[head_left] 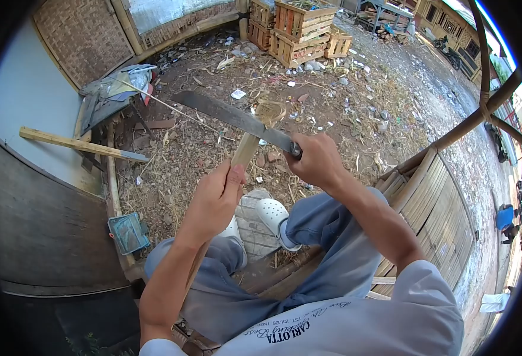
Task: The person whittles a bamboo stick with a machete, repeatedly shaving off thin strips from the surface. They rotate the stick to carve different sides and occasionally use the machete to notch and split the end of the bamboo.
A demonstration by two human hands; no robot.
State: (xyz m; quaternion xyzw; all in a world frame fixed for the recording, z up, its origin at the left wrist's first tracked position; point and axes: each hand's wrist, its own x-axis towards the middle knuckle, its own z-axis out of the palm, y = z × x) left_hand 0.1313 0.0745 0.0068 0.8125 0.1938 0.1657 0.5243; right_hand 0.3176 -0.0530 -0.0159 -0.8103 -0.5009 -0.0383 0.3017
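Note:
My right hand (318,159) is wrapped round the dark handle of a machete (228,114). Its long dark blade points to the left and lies across the upper part of a bamboo strip (246,151). My left hand (208,204) grips that strip lower down, thumb along its face. The strip slants up and away from me, and its lower end passes behind my left forearm. Thin curled shavings (271,111) stand at the strip's far end, just beyond the blade.
Wooden crates (299,32) are stacked at the back. A pale wooden bar (83,144) juts out on the left, above a teal plastic basket (129,232). A slatted bamboo platform (436,204) lies on my right. Litter and dry scraps cover the ground around my white clogs (273,215).

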